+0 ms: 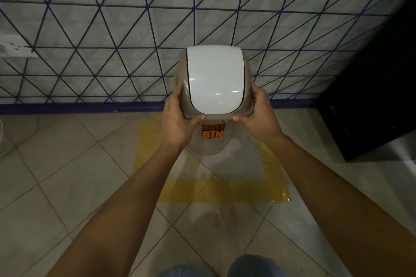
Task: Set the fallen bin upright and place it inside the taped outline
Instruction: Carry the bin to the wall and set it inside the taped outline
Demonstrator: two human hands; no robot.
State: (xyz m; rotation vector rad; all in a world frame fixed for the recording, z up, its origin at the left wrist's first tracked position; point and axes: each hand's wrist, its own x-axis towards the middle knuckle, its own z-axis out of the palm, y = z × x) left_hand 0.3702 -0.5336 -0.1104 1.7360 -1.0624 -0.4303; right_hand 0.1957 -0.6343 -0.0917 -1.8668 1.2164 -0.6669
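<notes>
The bin (215,78) is beige with a white swing lid and an orange "DUST BIN" sticker on its front. It stands upright, seen from above, with its base over the yellow taped outline (216,189) on the floor tiles. My left hand (177,119) grips the lid rim on the left side, thumb on the front edge. On the right side, my right hand (261,117) grips the rim the same way. Whether the base touches the floor is hidden by the bin's body.
A wall with a dark triangular line pattern (112,40) rises just behind the bin, with a purple skirting strip at its foot. A black cabinet (371,96) stands to the right. My knees (225,267) show at the bottom edge.
</notes>
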